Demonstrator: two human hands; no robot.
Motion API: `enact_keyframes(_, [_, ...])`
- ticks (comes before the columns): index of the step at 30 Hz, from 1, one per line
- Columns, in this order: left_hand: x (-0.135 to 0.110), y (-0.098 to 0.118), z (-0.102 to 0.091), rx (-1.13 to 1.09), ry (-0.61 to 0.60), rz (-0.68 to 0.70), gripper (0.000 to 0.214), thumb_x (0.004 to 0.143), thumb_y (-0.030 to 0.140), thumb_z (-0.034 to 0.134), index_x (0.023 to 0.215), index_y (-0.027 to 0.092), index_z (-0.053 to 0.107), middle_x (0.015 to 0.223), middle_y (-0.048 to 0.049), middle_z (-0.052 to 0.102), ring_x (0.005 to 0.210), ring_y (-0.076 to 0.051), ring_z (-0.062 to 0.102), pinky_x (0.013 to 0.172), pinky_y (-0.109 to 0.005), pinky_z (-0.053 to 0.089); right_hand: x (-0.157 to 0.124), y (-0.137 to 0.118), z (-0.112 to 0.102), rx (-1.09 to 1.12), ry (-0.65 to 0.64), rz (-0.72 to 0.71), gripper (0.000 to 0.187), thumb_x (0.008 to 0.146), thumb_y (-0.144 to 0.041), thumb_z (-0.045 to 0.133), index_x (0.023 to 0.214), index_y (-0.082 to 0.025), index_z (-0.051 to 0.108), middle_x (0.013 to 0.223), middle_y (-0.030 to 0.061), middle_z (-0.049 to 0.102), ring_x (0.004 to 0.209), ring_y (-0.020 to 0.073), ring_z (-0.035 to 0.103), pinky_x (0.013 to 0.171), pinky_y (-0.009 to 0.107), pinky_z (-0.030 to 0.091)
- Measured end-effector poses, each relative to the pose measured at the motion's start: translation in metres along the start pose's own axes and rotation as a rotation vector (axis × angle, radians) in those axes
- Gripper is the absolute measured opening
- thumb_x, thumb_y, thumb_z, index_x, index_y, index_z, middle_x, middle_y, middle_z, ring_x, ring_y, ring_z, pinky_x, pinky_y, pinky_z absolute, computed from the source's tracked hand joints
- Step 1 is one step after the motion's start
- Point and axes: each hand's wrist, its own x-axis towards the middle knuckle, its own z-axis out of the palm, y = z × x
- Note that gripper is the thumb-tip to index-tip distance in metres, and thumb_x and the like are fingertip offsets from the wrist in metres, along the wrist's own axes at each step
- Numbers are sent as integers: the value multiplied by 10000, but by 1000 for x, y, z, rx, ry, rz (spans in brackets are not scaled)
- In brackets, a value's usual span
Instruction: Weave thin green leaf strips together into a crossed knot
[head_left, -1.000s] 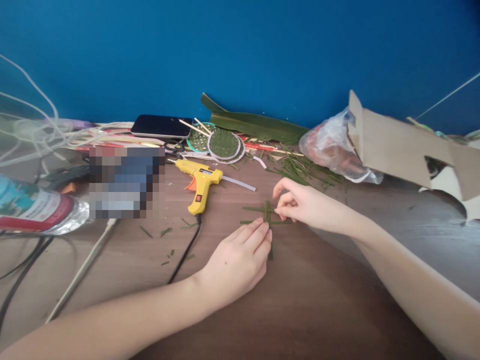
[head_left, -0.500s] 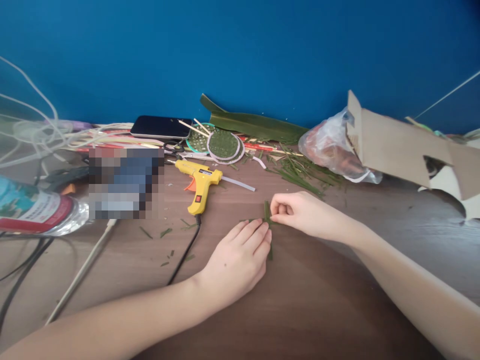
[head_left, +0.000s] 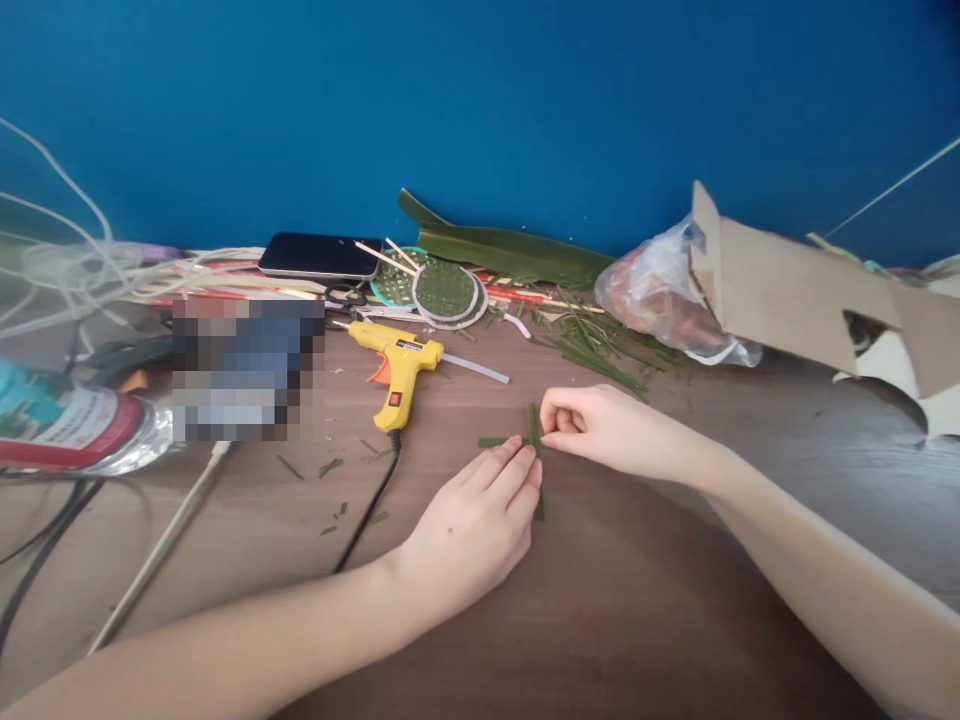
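Two green leaf strips (head_left: 535, 420) lie crossed on the brown table, one pointing away from me and the other running sideways. My left hand (head_left: 480, 510) rests on the crossing with its fingers stretched out, fingertips pressing the strips down and hiding part of them. At the right end of the sideways strip, my right hand (head_left: 585, 425) is closed, thumb and forefinger pinching that end. A yellow glue gun (head_left: 401, 370) with a clear glue stick lies behind my left hand. Small leaf scraps (head_left: 330, 467) are scattered left of its black cord.
Two round woven leaf pieces (head_left: 446, 292), a phone (head_left: 321, 255), scissors (head_left: 345, 295) and a broad leaf (head_left: 517, 255) line the blue wall. Cut leaf strips (head_left: 592, 360) lie behind my right hand. Cardboard (head_left: 802, 290) and a plastic bag (head_left: 660, 290) stand right, a bottle (head_left: 67, 415) left.
The fingers of my left hand have shifted slightly, baring more of the sideways strip's left end. My right hand keeps its pinch in nearly the same place.
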Motion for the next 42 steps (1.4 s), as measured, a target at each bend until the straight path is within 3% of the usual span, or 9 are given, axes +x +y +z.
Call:
enact_keyframes(4, [1, 0, -1, -12, 4, 8, 319, 834, 123, 408, 1092, 38, 576, 1176, -141, 591, 1146, -264, 520, 964, -361, 466, 1, 2, 1, -24, 18, -23, 87, 749, -273, 529, 702, -212, 488, 548, -68, 397, 507, 89, 372, 493, 222, 267])
enact_keyframes(37, [2, -2, -4, -10, 1, 17, 339, 828, 118, 411, 1129, 45, 548, 1130, -135, 610, 1131, -260, 534, 961, -363, 475, -1, -1, 6, 16, 30, 29, 117, 732, -301, 564, 722, -211, 490, 584, -69, 411, 536, 90, 385, 519, 230, 264])
enact_keyframes(42, [2, -1, -4, -9, 15, 16, 315, 827, 109, 409, 1086, 54, 579, 1112, -129, 621, 1111, -255, 550, 944, -350, 490, 2, 8, -3, 171, 58, 9, 150, 761, -351, 544, 752, -202, 539, 617, -45, 477, 563, 103, 431, 542, 236, 323])
